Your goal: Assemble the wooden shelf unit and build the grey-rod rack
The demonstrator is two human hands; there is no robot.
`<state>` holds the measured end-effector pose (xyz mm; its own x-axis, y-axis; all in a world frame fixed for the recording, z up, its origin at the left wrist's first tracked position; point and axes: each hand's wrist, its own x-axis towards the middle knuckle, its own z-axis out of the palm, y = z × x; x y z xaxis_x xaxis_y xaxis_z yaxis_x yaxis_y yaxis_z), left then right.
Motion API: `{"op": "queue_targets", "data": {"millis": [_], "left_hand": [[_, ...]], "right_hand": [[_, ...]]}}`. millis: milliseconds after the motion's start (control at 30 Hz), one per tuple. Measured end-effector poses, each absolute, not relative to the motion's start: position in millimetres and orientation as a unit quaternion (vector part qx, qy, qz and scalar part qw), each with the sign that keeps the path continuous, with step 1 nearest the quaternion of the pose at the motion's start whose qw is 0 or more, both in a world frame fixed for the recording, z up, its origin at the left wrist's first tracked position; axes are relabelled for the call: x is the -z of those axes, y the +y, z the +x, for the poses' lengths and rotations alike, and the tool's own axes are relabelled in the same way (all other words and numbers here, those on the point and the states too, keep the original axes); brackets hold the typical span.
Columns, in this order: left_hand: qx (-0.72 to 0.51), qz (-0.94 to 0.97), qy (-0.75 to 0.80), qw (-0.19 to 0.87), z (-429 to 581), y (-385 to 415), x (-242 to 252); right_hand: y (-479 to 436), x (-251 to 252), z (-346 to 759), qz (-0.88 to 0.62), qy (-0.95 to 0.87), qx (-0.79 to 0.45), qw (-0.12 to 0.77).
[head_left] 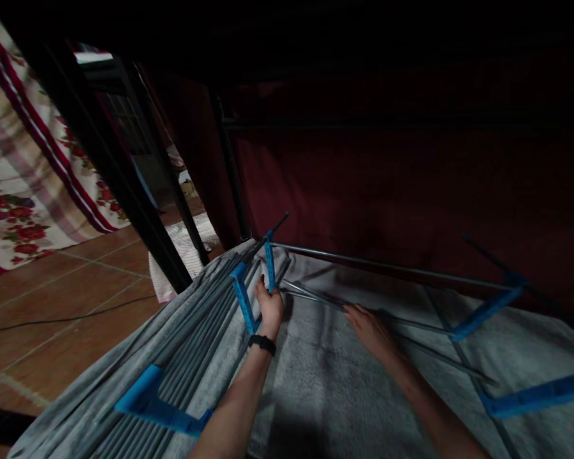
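Observation:
My left hand [270,308], with a black band on the wrist, is closed around the lower end of an upright blue plastic bracket [270,264]. Part of the grip is hidden behind the fingers. To the right, my right hand [369,328] has its fingers closed on a thin grey metal rod [316,296], whose far end lies near my left hand. A second loose rod [452,362] passes under my right hand. Along the back, a long rod [373,260] runs between blue brackets. More blue brackets, one of them a right-hand bracket [488,312], are fixed on dark rods.
Several grey rods [191,357] lie bundled at the left, beside another blue bracket [148,401]. All rest on a grey blanket [325,382]. A dark post [119,172] rises at the left edge. Beyond are a floral curtain [29,159] and tiled floor [76,306] with a cable.

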<state>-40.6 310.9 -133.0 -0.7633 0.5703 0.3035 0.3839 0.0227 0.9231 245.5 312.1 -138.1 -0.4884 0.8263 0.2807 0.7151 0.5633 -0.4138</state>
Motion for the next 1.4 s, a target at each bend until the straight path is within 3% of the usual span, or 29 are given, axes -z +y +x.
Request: {"op": "queue_targets", "data": {"millis": [600, 1400], "left_hand": [[-0.67, 0.369, 0.638, 0.09, -53, 348, 113], [-0.668, 0.38, 0.634, 0.086, -63, 359, 120]], "right_hand": [[343, 81, 203, -0.469, -0.86, -0.009, 0.198], [358, 83, 200, -0.44, -0.875, 0.025, 0.199]]}}
